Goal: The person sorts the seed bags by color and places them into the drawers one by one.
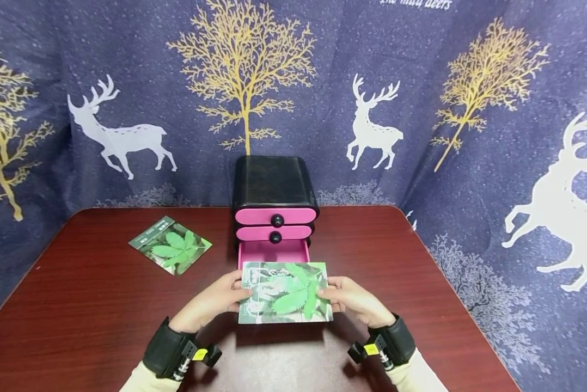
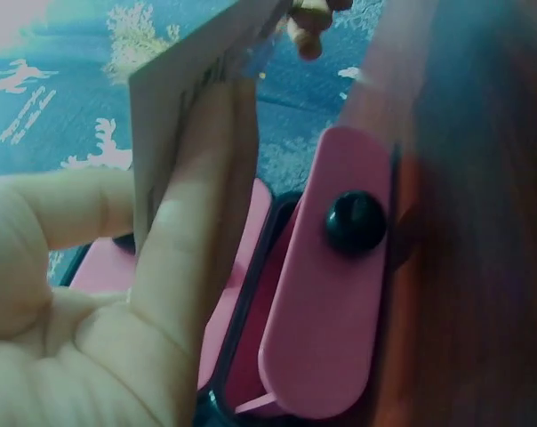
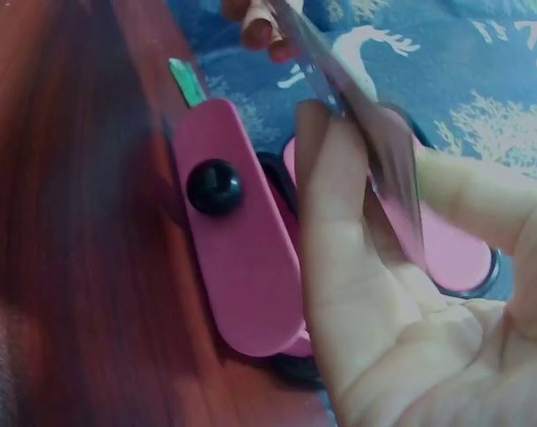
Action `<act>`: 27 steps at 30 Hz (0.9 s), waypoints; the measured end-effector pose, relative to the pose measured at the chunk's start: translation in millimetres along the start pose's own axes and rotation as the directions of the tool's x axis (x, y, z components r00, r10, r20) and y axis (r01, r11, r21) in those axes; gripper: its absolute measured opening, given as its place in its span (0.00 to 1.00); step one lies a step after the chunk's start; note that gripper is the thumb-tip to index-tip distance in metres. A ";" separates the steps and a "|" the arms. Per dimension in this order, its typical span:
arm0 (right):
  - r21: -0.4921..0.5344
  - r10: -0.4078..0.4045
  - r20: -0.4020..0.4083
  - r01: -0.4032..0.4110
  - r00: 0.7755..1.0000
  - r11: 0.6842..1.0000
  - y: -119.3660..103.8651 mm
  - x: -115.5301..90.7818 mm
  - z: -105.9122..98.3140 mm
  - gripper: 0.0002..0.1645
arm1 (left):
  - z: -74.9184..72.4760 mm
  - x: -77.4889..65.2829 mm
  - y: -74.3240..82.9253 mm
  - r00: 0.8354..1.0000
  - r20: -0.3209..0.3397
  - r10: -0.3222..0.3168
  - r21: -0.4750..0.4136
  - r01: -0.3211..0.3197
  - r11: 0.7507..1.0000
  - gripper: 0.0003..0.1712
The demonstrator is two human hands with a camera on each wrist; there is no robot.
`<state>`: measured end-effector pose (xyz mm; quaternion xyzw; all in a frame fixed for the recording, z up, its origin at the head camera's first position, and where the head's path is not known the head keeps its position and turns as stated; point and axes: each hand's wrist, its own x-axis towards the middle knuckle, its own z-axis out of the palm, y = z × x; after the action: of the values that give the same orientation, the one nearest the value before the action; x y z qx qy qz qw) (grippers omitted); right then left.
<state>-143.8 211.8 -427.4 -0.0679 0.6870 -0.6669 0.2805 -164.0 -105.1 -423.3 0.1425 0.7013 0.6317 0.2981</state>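
Note:
Both hands hold up a flat card or packet with a green leaf picture (image 1: pixel 286 294), one at each short side. My left hand (image 1: pixel 217 298) pinches its left edge, thumb on the printed face and fingers behind. At the right edge my right hand (image 1: pixel 357 299) grips it the same way. Behind the packet stands a small black chest (image 1: pixel 274 182) with pink drawers. Its bottom drawer (image 1: pixel 274 250) is pulled out, and the packet hides the front of it in the head view. Both wrist views show that pink drawer front (image 2: pixel 326 311) with its round black knob (image 3: pixel 215 187).
A second leaf-print packet (image 1: pixel 171 245) lies flat on the table at the left. The two upper drawers (image 1: pixel 254 216) of the chest are closed. A dark blue cloth with deer and trees (image 1: pixel 293 98) hangs behind the red-brown table (image 1: pixel 396 261).

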 end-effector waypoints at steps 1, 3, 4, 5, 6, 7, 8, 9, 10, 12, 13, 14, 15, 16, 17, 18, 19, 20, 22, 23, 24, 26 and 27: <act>-0.008 0.001 -0.012 -0.001 1.000 1.000 0.2 0.9 1.4 0.05 | 0.6 -0.7 -0.5 1.000 -0.008 0.001 0.006 -0.001 1.000 0.29; -0.041 -0.003 -0.044 0.001 0.999 0.999 0.1 2.7 3.2 0.05 | 0.8 -1.7 -1.3 1.000 -0.024 -0.002 0.022 0.003 1.000 0.31; -0.061 -0.008 -0.065 0.004 0.998 0.998 0.0 3.5 3.6 0.06 | 0.4 -1.7 -1.6 1.000 -0.030 -0.002 0.023 0.002 1.000 0.31; -0.081 -0.016 -0.082 0.010 0.997 0.997 0.0 4.2 3.6 0.06 | -0.6 -1.7 -2.0 0.999 -0.032 0.000 0.012 0.001 1.000 0.30; -0.087 -0.019 -0.092 0.011 0.996 0.996 0.2 4.9 3.3 0.06 | -2.0 -1.5 -2.4 0.999 -0.036 -0.003 -0.004 0.002 1.000 0.30; -0.091 -0.017 -0.098 0.008 0.995 0.996 0.2 5.4 3.1 0.06 | -3.9 -1.2 -3.0 0.999 -0.039 -0.002 -0.025 0.001 1.000 0.29; -0.096 -0.019 -0.101 0.010 0.995 0.995 0.2 5.8 2.8 0.07 | -5.9 -1.4 -3.7 0.999 -0.043 -0.003 -0.040 0.002 0.999 0.28; -0.100 -0.019 -0.097 0.009 0.995 0.995 0.2 6.1 2.6 0.09 | -7.8 -1.8 -4.4 0.999 -0.046 -0.004 -0.057 0.001 0.998 0.28; -0.100 -0.020 -0.089 0.011 0.996 0.995 0.0 5.9 2.0 0.12 | -9.1 -1.3 -5.0 0.999 -0.042 -0.001 -0.077 -0.002 0.997 0.28; -0.097 -0.011 -0.076 0.003 0.997 0.995 -0.8 5.7 1.1 0.17 | -11.2 -1.0 -6.5 1.000 -0.023 0.005 -0.093 -0.007 0.996 0.29; -0.098 -0.005 -0.069 -0.002 0.998 0.995 -1.0 6.1 1.6 0.19 | -11.8 -1.3 -7.5 1.000 -0.004 0.008 -0.094 -0.009 0.996 0.29; -0.099 -0.003 -0.062 -0.003 0.998 0.995 -1.4 6.4 2.3 0.21 | -12.0 -1.5 -8.6 1.000 0.023 0.013 -0.093 -0.011 0.996 0.29; -0.105 -0.001 -0.058 -0.005 0.998 0.994 -1.4 7.2 2.7 0.22 | -11.6 -1.3 -9.7 0.998 0.056 0.018 -0.099 -0.012 0.995 0.29; -0.112 0.000 -0.055 -0.006 0.998 0.994 -1.7 7.8 3.3 0.22 | -10.9 -1.0 -10.4 0.996 0.087 0.021 -0.100 -0.013 0.995 0.29; -0.120 -0.001 -0.050 -0.005 0.999 0.993 -2.0 8.6 4.0 0.22 | -10.2 -0.6 -11.3 0.992 0.126 0.027 -0.107 -0.014 0.994 0.28; -0.126 -0.003 -0.045 -0.003 0.999 0.992 -2.3 9.5 4.9 0.22 | -9.1 -0.1 -12.0 0.986 0.162 0.031 -0.114 -0.012 0.993 0.27; -0.129 -0.007 -0.037 0.002 0.999 0.992 -2.4 10.5 6.0 0.22 | -8.0 0.3 -12.5 0.981 0.192 0.030 -0.122 -0.007 0.993 0.27; -0.133 -0.010 -0.029 0.006 1.000 0.991 -2.5 11.7 7.3 0.23 | -7.2 0.2 -12.8 0.978 0.208 0.031 -0.118 -0.006 0.993 0.26; -0.134 -0.011 -0.016 0.009 1.000 0.991 -2.6 13.9 10.4 0.22 | -6.6 -0.4 -12.6 0.977 0.212 0.029 -0.092 -0.009 0.996 0.26; -0.130 -0.013 -0.014 0.011 1.000 0.991 -2.6 14.9 12.0 0.22 | -7.1 -1.1 -12.5 0.977 0.209 0.032 -0.075 -0.016 0.997 0.26; -0.122 -0.008 -0.016 0.006 1.000 0.993 -2.5 15.7 13.5 0.22 | -7.6 -1.7 -12.3 0.980 0.194 0.033 -0.049 -0.024 0.998 0.26; -0.088 -0.001 -0.016 0.000 1.000 0.996 -2.5 16.9 16.2 0.21 | -10.2 -3.8 -11.5 0.986 0.162 0.043 -0.009 -0.042 0.999 0.26; -0.060 0.004 -0.019 -0.005 1.000 0.998 -2.8 17.2 17.2 0.20 | -11.8 -4.3 -11.3 0.987 0.152 0.048 0.001 -0.049 0.999 0.26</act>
<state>-150.7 188.4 -429.0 -0.0685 0.7093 -0.6462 0.2734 -165.7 -118.8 -433.0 0.2077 0.6744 0.6244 0.3348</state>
